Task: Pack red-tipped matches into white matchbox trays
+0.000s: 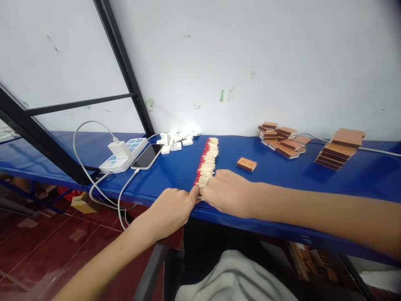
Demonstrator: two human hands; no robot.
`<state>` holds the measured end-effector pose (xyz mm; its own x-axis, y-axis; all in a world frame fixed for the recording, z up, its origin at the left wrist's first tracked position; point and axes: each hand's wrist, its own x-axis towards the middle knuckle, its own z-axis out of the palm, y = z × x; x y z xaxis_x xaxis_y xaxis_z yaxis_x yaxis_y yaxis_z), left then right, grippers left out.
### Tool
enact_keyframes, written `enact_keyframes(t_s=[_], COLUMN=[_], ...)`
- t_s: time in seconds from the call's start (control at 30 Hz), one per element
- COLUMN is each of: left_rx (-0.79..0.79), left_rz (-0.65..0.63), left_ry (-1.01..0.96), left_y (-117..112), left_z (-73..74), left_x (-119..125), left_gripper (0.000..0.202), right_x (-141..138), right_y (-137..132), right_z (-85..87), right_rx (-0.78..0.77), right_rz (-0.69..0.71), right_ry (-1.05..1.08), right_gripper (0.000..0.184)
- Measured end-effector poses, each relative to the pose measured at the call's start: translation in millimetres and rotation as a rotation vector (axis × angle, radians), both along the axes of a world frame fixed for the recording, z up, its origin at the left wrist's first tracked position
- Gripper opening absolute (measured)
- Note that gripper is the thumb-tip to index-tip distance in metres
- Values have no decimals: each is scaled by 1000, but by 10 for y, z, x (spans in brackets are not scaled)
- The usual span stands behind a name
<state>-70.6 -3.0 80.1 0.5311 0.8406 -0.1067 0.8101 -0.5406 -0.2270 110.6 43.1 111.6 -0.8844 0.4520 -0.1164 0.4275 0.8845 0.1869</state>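
Observation:
A long row of matchsticks (pixel 207 161) with red heads on the left lies on the blue table, running from near the wall to the front edge. At its near end my left hand (pixel 175 205) is closed, with thumb and finger against the matchsticks. My right hand (pixel 230 193) is closed too, its fingertips meeting the same end from the right. The two hands touch or nearly touch there, and they hide the matchsticks between the fingers. Behind my right hand a single matchbox (pixel 247 164) lies flat.
White inner trays (pixel 177 141) lie piled by the wall. On the left are a phone (pixel 148 156) and a power strip (pixel 123 156) with a plugged charger and cables. Matchboxes (pixel 283 142) lie heaped at the back right, beside a leaning stack of matchboxes (pixel 340 148). A black frame post (pixel 127 69) stands left.

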Motion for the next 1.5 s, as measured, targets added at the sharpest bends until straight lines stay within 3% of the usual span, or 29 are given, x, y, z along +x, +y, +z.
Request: enact_keyframes(t_s=[0.2,0.53,0.73,0.9,1.17,1.3,1.5], left_rx=[-123,-138,-134,-136,-97,-77,-68], left_rz=[-70,-99,-176,-205,-234,-242,-320], left_ry=[9,-53,-67,-66,-111,-94,-27], left_y=[60,71,103,104,119,158,297], left_z=[112,87,69,51,205,249,279], left_x=[-19,-63,-48,-73,-101,0,368], left_gripper=[29,34,48,48,43,41,31], right_x=[-53,-19,-7,-2,50,160,448], right_y=[75,122,127,133,148,142,110], right_z=[83,51,44,42,227,310,408], right_rx=[-156,-267,-258,-267,-291,-291,-348], right_rz=[-109,-180,-169,-173,-197,-240,-387], right_ry=[30,89,95,119,141,146,70], right_gripper=[17,20,16,17,18,15,18])
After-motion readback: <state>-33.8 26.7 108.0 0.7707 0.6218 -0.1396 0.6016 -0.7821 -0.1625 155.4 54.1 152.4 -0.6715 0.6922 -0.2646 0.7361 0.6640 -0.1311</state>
